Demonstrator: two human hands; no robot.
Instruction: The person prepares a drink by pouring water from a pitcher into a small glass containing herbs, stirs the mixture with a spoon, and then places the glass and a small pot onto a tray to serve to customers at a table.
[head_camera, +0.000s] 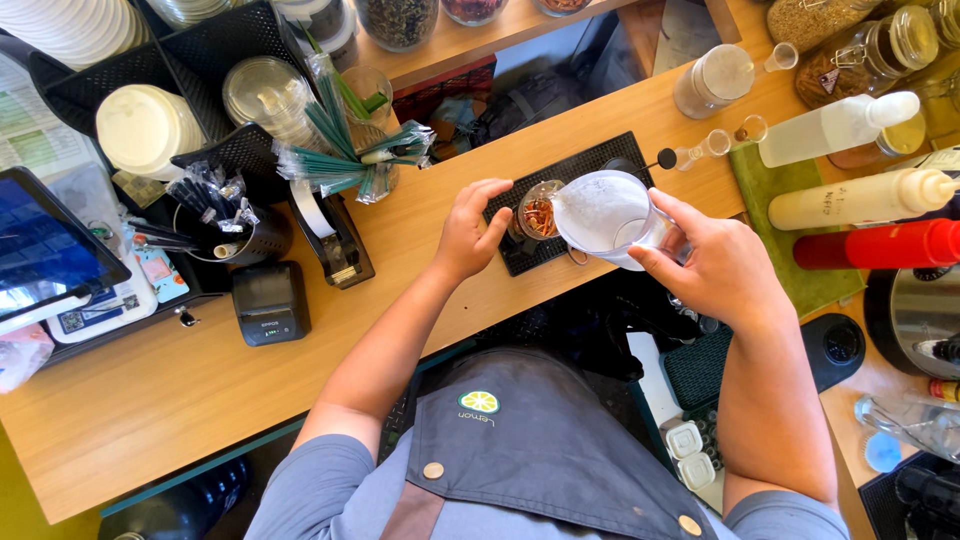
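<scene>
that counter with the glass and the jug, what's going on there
A person in a grey apron stands at a wooden counter. The right hand holds a clear jug of pale liquid, tilted over a small glass holding reddish-orange bits. The left hand steadies that glass on a black bar mat. Whether liquid is flowing cannot be told. Squeeze bottles lie to the right.

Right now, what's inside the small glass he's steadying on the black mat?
The glass holds reddish-orange dried bits. The left hand and the tilted pitcher in the right hand cover its sides, so how full it is stays hidden.
</scene>
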